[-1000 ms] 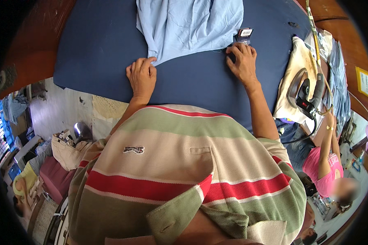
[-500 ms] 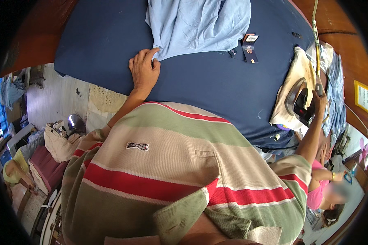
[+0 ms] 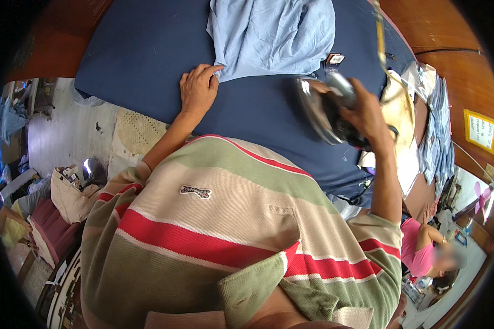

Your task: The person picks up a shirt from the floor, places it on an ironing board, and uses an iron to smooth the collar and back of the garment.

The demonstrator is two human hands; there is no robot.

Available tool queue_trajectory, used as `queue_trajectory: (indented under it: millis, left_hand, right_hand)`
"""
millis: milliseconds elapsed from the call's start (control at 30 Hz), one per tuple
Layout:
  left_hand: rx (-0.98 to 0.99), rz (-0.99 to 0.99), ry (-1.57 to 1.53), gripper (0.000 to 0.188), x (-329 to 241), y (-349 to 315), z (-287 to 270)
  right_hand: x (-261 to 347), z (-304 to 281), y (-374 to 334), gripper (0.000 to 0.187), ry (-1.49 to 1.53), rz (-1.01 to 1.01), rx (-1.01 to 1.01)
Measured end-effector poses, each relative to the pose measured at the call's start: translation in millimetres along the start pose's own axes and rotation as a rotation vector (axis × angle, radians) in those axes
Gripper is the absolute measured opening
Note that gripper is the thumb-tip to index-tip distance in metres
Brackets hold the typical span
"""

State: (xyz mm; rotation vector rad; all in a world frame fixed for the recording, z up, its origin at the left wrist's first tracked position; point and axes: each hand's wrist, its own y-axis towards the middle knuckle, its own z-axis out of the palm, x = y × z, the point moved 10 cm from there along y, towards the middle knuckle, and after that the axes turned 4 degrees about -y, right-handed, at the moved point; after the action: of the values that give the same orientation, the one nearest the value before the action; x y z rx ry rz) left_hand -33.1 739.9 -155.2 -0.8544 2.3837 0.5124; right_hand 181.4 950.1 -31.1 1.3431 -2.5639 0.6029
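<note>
A light blue garment lies loosely creased over the navy-covered table. At its near left corner, my left hand rests with bent fingers, forefinger and thumb closed on the edge of the cloth. My right hand grips the handle of a clothes iron, blurred by motion and tilted above the table, right of the garment. Its metal soleplate faces left, toward the garment. Behind the iron, a dark tag beside the garment is partly hidden.
A cord hangs down toward the iron. A cream cloth pad and folded blue garments lie at the right. Another person in pink is at the lower right. A beige bag stands at the lower left.
My right hand has lifted the iron off the cream pad and carried it left over the navy cloth. My left hand stays at the garment's corner.
</note>
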Motion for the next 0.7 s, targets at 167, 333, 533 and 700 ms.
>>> queue_trajectory:
  millis: [167,333,533,700]
  left_hand:
    - [-0.056,0.074,0.022,0.026,-5.2,2.5,-2.6]
    - [-0.08,-0.017,0.039,0.025,1.1,-3.8,-6.9]
    - [-0.11,0.008,0.043,0.02,6.9,-6.1,-14.6]
    - [-0.07,0.068,-0.041,0.014,13.9,3.2,-17.3]
  right_hand:
    - [93.1,48.1,37.3,0.036,-0.157,-0.296,0.073]
    - [109.7,57.3,52.5,0.038,-0.2,-0.244,0.039]
    - [127.7,68.4,58.9,0.046,-0.235,-0.243,0.049]
    - [128.3,66.0,53.9,0.041,-0.247,-0.254,-0.001]
